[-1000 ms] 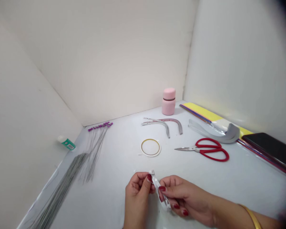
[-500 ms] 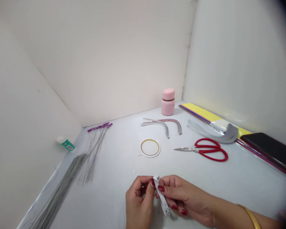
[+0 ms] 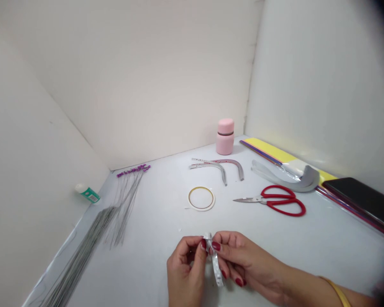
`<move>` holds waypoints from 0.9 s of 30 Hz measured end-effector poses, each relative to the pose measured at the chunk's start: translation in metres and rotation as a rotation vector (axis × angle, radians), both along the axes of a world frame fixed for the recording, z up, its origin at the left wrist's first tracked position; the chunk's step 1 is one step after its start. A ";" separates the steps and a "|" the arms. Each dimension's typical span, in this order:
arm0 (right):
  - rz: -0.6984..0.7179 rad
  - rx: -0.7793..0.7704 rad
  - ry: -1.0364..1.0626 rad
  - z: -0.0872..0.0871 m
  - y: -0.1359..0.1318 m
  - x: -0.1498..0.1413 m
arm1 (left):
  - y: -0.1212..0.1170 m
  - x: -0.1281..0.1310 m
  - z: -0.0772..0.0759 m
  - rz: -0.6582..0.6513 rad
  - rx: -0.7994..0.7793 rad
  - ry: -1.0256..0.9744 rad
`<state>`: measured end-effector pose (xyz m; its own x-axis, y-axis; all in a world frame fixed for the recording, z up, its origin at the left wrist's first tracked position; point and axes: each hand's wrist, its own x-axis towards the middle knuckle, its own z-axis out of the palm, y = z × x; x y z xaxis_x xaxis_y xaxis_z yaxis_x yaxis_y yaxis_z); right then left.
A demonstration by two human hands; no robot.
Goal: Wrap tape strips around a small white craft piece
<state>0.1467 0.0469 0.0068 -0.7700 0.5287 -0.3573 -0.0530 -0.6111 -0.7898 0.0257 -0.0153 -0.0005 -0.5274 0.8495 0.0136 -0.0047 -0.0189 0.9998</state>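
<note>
Between my two hands, low in the middle of the view, is a narrow white paper strip with small dark marks. My left hand pinches it near its upper end between thumb and forefinger. From the other side, the thumb and fingers of my right hand grip it close by. The strip's upper part is folded or looped at the fingertips, and its free end hangs down in front of my right fingers. Just beyond the hands lies a roll of white double-sided tape with a yellowish core.
Red-handled scissors lie right of the tape. Behind are curved paper strips and a pink flask. Grey wires, purple-tipped stems and a green-white tube lie left; a black phone sits on coloured sheets at right.
The strip's upper end has bent into a clearer loop, and its hanging end has curved. My right fingers have shifted slightly left along it; both hands keep hold.
</note>
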 end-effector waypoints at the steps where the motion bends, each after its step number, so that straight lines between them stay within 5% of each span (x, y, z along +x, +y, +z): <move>1: -0.013 0.000 -0.002 0.000 -0.001 0.000 | 0.000 0.000 0.000 -0.004 0.001 0.006; 10: -0.136 0.168 -0.090 0.003 -0.002 -0.001 | -0.003 0.004 -0.002 -0.068 0.029 0.129; 18: -0.218 0.255 -0.117 0.006 0.000 -0.002 | 0.001 0.005 -0.011 -0.168 -0.028 -0.062; 27: -0.141 0.277 -0.176 0.005 0.002 0.000 | 0.004 0.006 -0.005 -0.186 -0.076 -0.107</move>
